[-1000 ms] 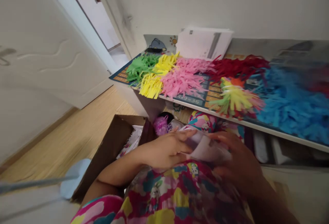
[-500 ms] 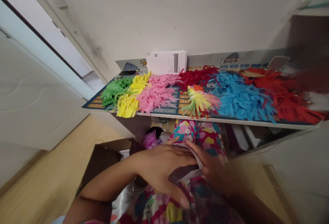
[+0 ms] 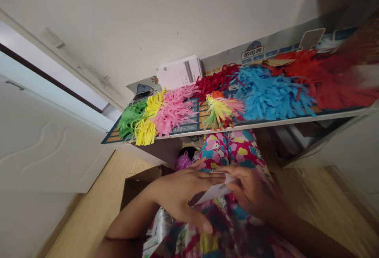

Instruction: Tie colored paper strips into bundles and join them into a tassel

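Observation:
Over my lap, a piece of white paper (image 3: 214,190) with a faint grey print tilts between my hands. My right hand (image 3: 250,191) pinches its right end between thumb and fingers. My left hand (image 3: 180,194) lies flat across the left part of the paper, fingers stretched out and thumb spread away; part of the paper is hidden beneath it. On the desk ahead, a multicoloured paper-strip tassel (image 3: 220,112) lies near the front edge, close to piles of blue fringed strips (image 3: 272,96) and pink fringed strips (image 3: 177,110).
Green strips (image 3: 132,117), yellow strips (image 3: 146,131), dark red strips (image 3: 216,78) and red strips (image 3: 334,80) also cover the desk. A stack of white cards (image 3: 179,72) leans against the wall. An open cardboard box (image 3: 137,185) stands on the floor at left.
The view has turned, so the desk appears tilted. The paper between my hands lies flatter and less curled, with my right fingers closed at its end. My left hand stays spread over it.

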The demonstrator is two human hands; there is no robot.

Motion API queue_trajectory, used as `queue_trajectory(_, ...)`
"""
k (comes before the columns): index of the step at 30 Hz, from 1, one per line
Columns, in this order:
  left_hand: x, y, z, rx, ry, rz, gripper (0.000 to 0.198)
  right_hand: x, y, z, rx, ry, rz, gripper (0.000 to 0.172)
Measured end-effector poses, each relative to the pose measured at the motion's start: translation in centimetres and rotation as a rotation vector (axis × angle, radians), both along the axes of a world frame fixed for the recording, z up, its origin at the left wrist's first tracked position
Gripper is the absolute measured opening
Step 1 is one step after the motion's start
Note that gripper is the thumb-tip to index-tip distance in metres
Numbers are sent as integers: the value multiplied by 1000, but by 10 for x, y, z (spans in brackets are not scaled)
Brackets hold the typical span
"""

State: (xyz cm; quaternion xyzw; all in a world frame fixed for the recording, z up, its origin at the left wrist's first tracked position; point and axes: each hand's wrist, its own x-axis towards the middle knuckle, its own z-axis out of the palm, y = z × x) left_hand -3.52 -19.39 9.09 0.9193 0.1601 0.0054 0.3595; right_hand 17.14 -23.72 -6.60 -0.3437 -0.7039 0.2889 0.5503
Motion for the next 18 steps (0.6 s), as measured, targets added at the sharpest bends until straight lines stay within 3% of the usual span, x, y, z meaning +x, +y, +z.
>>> queue_trajectory(7, 3, -2, 0, -99, 20, 22, 80, -4, 1, -1, 96, 52, -32, 12)
queue_trajectory(13, 7, -1, 0, -156, -55, 69, 74, 7, 1, 23, 110, -34, -133, 3)
queue_trajectory(18, 12, 1, -3, -149, -141, 68, 72, 13, 1, 35, 96, -142, -190, 8)
